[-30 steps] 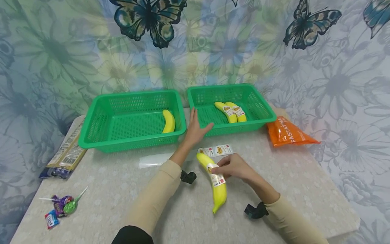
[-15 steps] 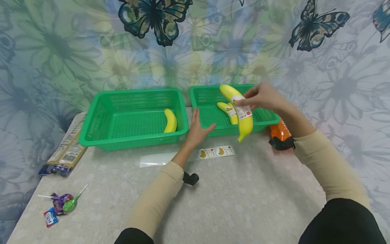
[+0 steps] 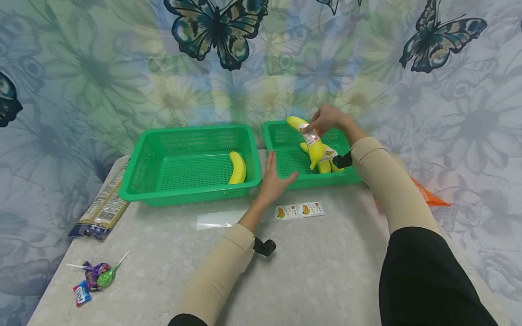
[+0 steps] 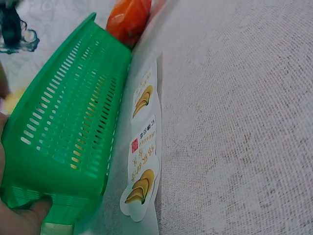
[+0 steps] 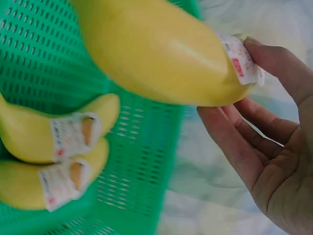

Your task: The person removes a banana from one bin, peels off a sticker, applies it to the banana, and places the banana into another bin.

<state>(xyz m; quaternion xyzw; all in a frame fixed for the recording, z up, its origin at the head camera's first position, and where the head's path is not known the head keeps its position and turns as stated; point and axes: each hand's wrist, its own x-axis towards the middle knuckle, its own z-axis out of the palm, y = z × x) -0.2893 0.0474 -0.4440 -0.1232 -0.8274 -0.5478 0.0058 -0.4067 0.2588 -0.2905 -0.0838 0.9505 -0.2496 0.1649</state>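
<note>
My right hand (image 3: 328,119) pinches a yellow banana (image 3: 315,151) at its white label and holds it over the right green basket (image 3: 326,181). In the right wrist view the thumb lies on the label and the fingers are under the banana (image 5: 156,54). Two labelled bananas (image 5: 29,137) lie side by side in that basket, partly covered by the held one in the head view. My left hand (image 3: 275,183), fingers straight and thumb spread, touches the near left corner of the same basket. In front lies a sticker strip (image 3: 299,211) with two banana labels left on it.
The left green basket (image 3: 189,198) holds one unlabelled banana (image 3: 238,168). A gold and blue packet (image 3: 99,206) lies at the table's left edge, with lollipops (image 3: 106,277) and a small candy (image 3: 82,293) nearer. An orange bag (image 3: 430,194) sits partly behind the right arm.
My right hand has lifted the labelled banana off the table and carried it forward over the right basket. The left hand has stayed at the basket corner.
</note>
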